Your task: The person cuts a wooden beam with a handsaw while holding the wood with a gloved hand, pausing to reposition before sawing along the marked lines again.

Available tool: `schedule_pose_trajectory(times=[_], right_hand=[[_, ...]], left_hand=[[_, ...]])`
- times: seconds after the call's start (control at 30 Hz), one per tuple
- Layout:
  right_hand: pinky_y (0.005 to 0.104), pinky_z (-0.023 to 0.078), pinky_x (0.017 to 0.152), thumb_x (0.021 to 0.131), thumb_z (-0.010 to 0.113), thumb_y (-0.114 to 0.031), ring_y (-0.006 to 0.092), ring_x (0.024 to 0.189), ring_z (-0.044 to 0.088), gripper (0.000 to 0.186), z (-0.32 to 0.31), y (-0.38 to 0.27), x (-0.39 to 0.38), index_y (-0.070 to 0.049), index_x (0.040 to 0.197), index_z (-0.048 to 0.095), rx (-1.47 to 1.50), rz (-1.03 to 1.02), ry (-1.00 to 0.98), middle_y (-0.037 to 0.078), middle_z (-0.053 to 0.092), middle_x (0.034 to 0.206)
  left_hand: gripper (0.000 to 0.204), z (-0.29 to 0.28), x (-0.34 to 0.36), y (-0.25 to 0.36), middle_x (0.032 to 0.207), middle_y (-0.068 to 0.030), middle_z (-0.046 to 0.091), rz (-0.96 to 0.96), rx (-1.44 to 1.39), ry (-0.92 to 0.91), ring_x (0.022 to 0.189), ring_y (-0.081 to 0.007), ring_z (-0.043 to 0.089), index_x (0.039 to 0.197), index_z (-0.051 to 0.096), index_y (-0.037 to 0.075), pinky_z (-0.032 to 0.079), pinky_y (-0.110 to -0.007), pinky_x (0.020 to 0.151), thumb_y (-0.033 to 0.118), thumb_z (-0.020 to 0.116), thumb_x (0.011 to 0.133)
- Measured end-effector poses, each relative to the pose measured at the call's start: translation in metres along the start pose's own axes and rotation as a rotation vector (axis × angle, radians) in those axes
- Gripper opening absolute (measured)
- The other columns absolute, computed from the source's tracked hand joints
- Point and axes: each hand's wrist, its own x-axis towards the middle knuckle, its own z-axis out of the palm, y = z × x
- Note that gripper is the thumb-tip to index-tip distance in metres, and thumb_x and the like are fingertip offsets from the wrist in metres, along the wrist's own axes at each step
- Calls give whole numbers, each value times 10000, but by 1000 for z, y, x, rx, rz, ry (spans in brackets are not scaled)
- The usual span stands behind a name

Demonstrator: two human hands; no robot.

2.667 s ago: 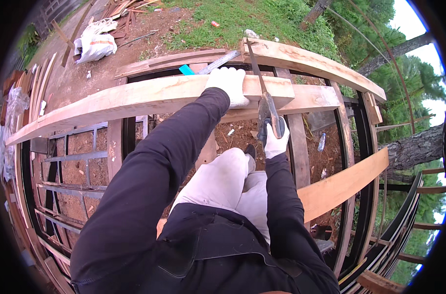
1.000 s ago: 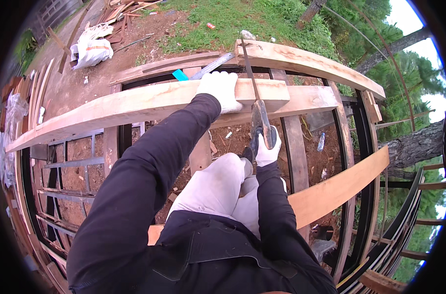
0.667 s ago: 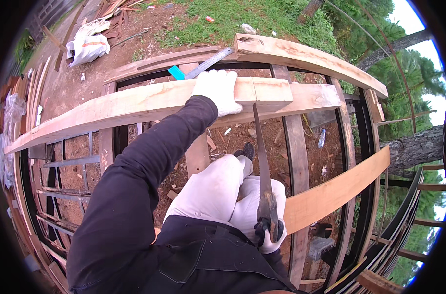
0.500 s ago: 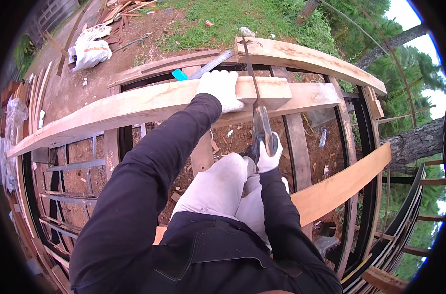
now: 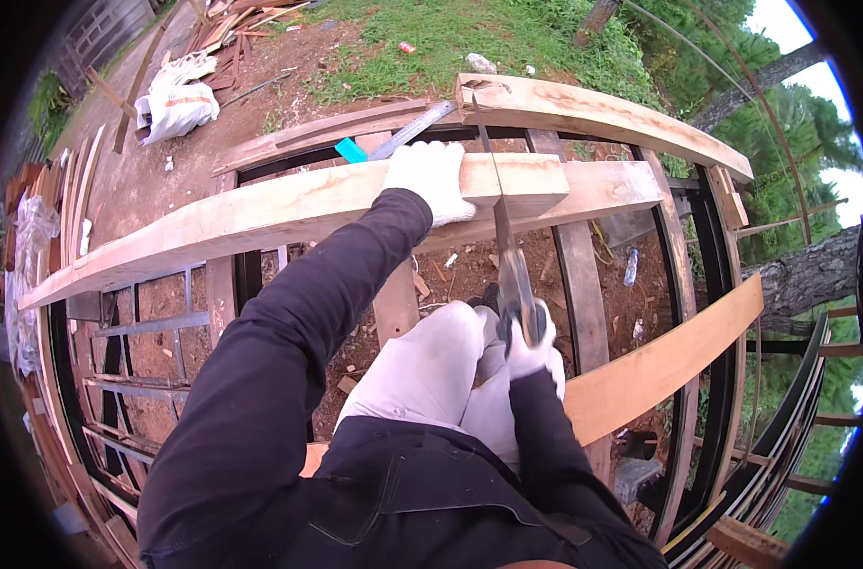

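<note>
My left hand [image 5: 427, 185], in a white glove, grips the long light timber beam [image 5: 213, 223], fingers curled over its far edge. My right hand [image 5: 528, 343], also white-gloved, is closed on the handle of a handsaw [image 5: 513, 277]. Its blade lies across the beam near the right end, just right of my left hand. A second timber [image 5: 607, 185] runs behind and below this beam. A metal square [image 5: 414, 125] with a turquoise stock rests beyond my left hand. My knees [image 5: 422, 365] are beneath the work.
Another timber [image 5: 602, 109] lies across the dark frame's far side. A wide board [image 5: 669, 356] crosses at lower right. Metal bars [image 5: 152, 322] form a lattice at left. Beyond are white sacks [image 5: 180, 104], scrap wood [image 5: 247, 33], grass and tree trunks [image 5: 816, 275]. A plastic bottle [image 5: 631, 266] lies below.
The saw and my right hand have moved back and forth along the cut, nearest my body 0.7 seconds ago. They now sit slightly lower than half a second ago. My left hand stays on the beam.
</note>
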Motion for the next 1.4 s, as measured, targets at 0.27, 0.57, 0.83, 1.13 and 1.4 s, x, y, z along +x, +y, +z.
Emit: schedule_pose_trajectory(times=[0.27,0.57,0.83,1.13,1.4], right_hand=[[289,507,656,915,665,-46,134,687,620,126,-7,-15,-21,7,1025,633,42,127,2,46,635,781],[340,518,684,887,681,-45,205,732,647,232,2,40,24,12,1105,625,15,-55,47,90,664,840],[303,519,673,912,669,-28,145,715,637,169,-16,-15,-34,27,1069,645,-12,100,-13,61,674,828],[352,543,686,892,690,-59,241,706,659,280,4,33,38,23,1152,627,-142,-251,29,65,682,830],[296,520,627,900,662,-9,136,649,637,183,-18,-47,-43,27,1079,652,54,171,-70,67,671,774]], left_hand=[[750,5,4,-6,1071,-153,700,1,14,-25,1026,-325,691,1234,639,64,543,-462,899,561,793,694],[688,0,8,13,1132,-167,669,8,-24,-26,1066,-326,652,1195,619,68,501,-462,937,521,785,703],[670,5,6,-6,1081,-166,683,-9,-5,-36,1026,-333,669,1164,635,63,529,-461,902,531,775,705],[783,4,11,16,1071,-149,686,39,26,41,1032,-320,681,1264,619,56,526,-465,907,567,795,697],[675,5,3,-13,1087,-163,679,-22,15,-26,1040,-325,667,1170,630,69,520,-461,904,549,773,717]])
